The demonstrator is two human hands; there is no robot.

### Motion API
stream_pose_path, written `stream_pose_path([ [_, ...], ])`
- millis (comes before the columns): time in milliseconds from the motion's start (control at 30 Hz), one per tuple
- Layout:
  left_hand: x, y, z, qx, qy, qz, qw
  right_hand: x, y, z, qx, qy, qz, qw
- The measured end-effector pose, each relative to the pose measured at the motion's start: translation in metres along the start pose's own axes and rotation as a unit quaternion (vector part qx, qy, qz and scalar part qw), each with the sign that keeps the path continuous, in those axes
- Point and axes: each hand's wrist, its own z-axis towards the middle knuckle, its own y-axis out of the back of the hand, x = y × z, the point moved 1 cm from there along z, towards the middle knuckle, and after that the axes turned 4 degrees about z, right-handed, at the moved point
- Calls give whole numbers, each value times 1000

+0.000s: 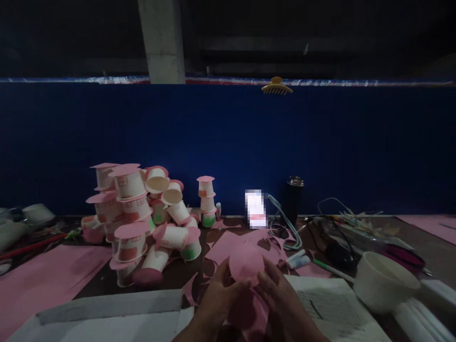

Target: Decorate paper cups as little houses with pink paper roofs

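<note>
The left hand (pixel 221 293) and right hand (pixel 281 292) pinch a pink paper disc (pixel 245 262) between them, fingers closed on its lower edge; an uneven pull could crease or tear it.

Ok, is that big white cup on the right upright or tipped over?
Upright. The white cup stands on its base with its open rim facing up.

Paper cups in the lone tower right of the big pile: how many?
3, stacked: top white paper cup under a pink paper cap, middle cup, bottom cup with green band. None appear hidden.
</note>
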Motion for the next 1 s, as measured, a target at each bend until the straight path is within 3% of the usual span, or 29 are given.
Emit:
stream_pose_path([
  [133,-7,-2,-4,-22,-20,50,998,12,2,-4,-22,-22,22,999],
  [400,-9,-17,-14,20,-20,7,1000,15,10,6,-68,-25,-82,994],
  [567,-8,-11,-12,19,-10,9,1000,15,9,6,-71,-2,-69,995],
  [800,-5,4,-4,-2,4,106,994,14,13,8,-56,-33,-85,994],
  [1000,-4,4,-2,-9,4,136,991,9,13,9,-70,-38,-80,994],
])
